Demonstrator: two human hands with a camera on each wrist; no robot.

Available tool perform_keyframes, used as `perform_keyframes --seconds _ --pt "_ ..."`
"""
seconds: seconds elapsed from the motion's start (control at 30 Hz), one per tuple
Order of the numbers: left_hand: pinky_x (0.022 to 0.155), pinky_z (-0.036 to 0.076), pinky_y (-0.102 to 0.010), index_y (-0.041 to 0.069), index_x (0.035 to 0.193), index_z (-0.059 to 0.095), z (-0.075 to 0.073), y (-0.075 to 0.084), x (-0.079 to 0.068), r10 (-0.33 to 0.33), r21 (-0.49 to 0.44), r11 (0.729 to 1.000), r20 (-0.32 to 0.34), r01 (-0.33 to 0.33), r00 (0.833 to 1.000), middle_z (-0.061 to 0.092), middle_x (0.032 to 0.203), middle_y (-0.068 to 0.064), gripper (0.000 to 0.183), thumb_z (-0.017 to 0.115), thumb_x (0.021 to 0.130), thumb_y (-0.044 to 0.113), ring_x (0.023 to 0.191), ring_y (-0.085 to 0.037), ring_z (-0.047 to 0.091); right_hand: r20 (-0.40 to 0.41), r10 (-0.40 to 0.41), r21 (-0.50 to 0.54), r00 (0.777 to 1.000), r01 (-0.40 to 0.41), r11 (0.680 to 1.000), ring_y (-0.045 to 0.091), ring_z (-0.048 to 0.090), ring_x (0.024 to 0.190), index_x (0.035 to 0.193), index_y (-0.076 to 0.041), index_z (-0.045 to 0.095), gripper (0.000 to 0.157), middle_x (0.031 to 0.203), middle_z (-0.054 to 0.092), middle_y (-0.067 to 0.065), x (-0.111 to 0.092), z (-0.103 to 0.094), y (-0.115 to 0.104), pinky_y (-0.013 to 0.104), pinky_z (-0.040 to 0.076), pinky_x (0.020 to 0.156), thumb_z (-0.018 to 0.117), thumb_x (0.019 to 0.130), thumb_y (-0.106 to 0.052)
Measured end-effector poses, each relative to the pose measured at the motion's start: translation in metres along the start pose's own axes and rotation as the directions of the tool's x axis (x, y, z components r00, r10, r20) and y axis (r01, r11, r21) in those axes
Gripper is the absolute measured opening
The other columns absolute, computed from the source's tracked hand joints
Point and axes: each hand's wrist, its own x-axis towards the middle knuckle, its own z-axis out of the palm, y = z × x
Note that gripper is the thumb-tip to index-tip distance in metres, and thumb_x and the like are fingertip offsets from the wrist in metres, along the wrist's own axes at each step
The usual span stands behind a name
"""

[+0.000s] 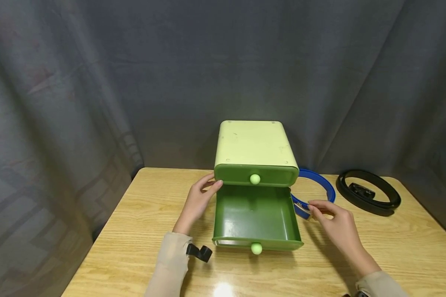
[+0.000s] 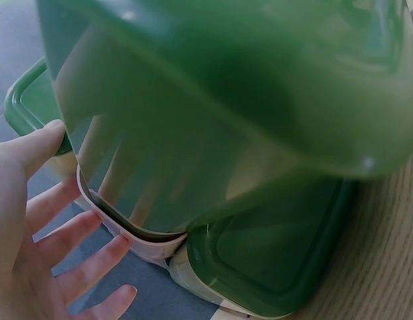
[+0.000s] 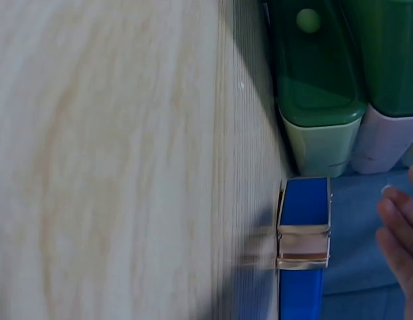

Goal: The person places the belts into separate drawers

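The left sleeve (image 1: 168, 264) is plain beige cloth, creased at the cuff. At its right side juts a black wrist mount (image 1: 199, 252) with a rounded, curled end. Well right of the left sleeve, the right sleeve (image 1: 382, 285) is likewise beige, with a black fitting (image 1: 362, 294), partly cropped.

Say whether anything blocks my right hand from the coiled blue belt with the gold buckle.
Nothing visible does: the right hand is beside the gold buckle of the coiled blue belt; the open green plastic drawer lies on the buckle's other side.
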Motion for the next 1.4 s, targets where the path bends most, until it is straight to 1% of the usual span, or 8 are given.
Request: perform_keyframes --seconds 0.17,0.5,0.7,1.03,1.13,1.2,1.27,1.4 --pt "0.101 0.044 -0.049 0.001 0.138 0.056 -0.001 0.0 0.0 0.007 -0.008 1.0 -0.002 -0.007 1.0 0.054 0.14 -0.017 0.045 0.063 0.099 0.022 0.125 -0.034 0.054 0.015 -0.02 -0.007 1.0 0.02 1.0 -0.013 0.057 0.082 0.102 -0.006 0.076 0.016 0.092 0.075 0.007 0.005 0.001 0.004 0.013 0.048 0.069 0.076 0.086 -0.002" --pt "0.101 0.044 -0.05 0.0 0.138 0.056 0.001 -0.003 0.0 0.012 -0.014 1.0 -0.004 -0.012 1.0 0.053 0.141 -0.018 0.045 0.064 0.099 0.022 0.125 -0.036 0.054 0.104 -0.018 -0.016 0.994 0.02 1.0 -0.019 0.051 0.097 0.106 -0.008 0.076 0.015 0.101 0.075 0.006 0.011 0.004 0.018 0.011 0.045 0.078 0.073 0.091 -0.01" --pt "0.101 0.045 -0.05 0.0 0.137 0.057 0.001 -0.004 0.0 0.02 -0.023 1.0 -0.003 -0.02 1.0 0.054 0.14 -0.018 0.045 0.064 0.099 0.021 0.124 -0.035 0.054 0.165 0.0 -0.025 0.986 0.004 1.0 -0.019 0.048 0.1 0.11 -0.009 0.075 0.018 0.106 0.074 0.005 0.015 0.004 0.025 0.013 0.046 0.08 0.07 0.095 -0.014" --pt "0.1 0.045 -0.049 0.0 0.137 0.057 0.001 -0.002 0.003 0.032 -0.013 0.999 -0.009 -0.032 0.999 0.054 0.14 -0.018 0.045 0.063 0.099 0.022 0.124 -0.034 0.055 0.226 -0.014 -0.013 0.974 0.017 1.0 -0.016 0.049 0.103 0.109 -0.009 0.076 0.017 0.11 0.072 0.008 0.024 0.004 0.034 0.01 0.043 0.085 0.071 0.094 -0.014" --pt "0.1 0.045 -0.05 0.0 0.136 0.058 0.001 -0.004 0.005 0.039 -0.007 0.999 -0.015 -0.039 0.999 0.055 0.139 -0.019 0.043 0.063 0.099 0.02 0.123 -0.035 0.055 0.255 -0.004 -0.022 0.967 0.009 1.0 -0.013 0.05 0.104 0.11 -0.011 0.076 0.019 0.111 0.072 0.007 0.026 0.004 0.037 0.014 0.043 0.086 0.073 0.093 -0.019" --pt "0.1 0.045 -0.05 0.001 0.136 0.058 0.002 -0.012 0.009 0.035 -0.013 0.999 -0.011 -0.035 0.999 0.054 0.14 -0.018 0.043 0.064 0.099 0.021 0.123 -0.035 0.055 0.285 0.017 -0.022 0.958 -0.011 1.0 -0.01 0.051 0.107 0.113 -0.012 0.075 0.023 0.114 0.071 0.008 0.027 0.004 0.039 0.023 0.044 0.09 0.073 0.092 -0.023" --pt "0.1 0.045 -0.05 0.002 0.137 0.057 0.003 -0.024 0.013 0.029 -0.022 0.999 -0.009 -0.029 1.0 0.054 0.141 -0.016 0.044 0.064 0.099 0.023 0.124 -0.034 0.054 0.316 0.036 -0.023 0.948 -0.03 0.999 -0.002 0.053 0.11 0.116 -0.011 0.073 0.028 0.117 0.069 0.009 0.027 0.005 0.041 0.034 0.045 0.094 0.073 0.092 -0.025" --pt "0.098 0.047 -0.049 0.007 0.14 0.057 0.007 -0.043 0.02 0.02 -0.036 0.999 -0.015 -0.021 1.0 0.053 0.142 -0.013 0.048 0.065 0.098 0.029 0.124 -0.032 0.054 0.362 0.048 -0.017 0.931 -0.045 0.999 0.024 0.058 0.116 0.121 -0.008 0.07 0.034 0.122 0.067 0.012 0.028 0.005 0.043 0.053 0.043 0.094 0.073 0.092 -0.026"
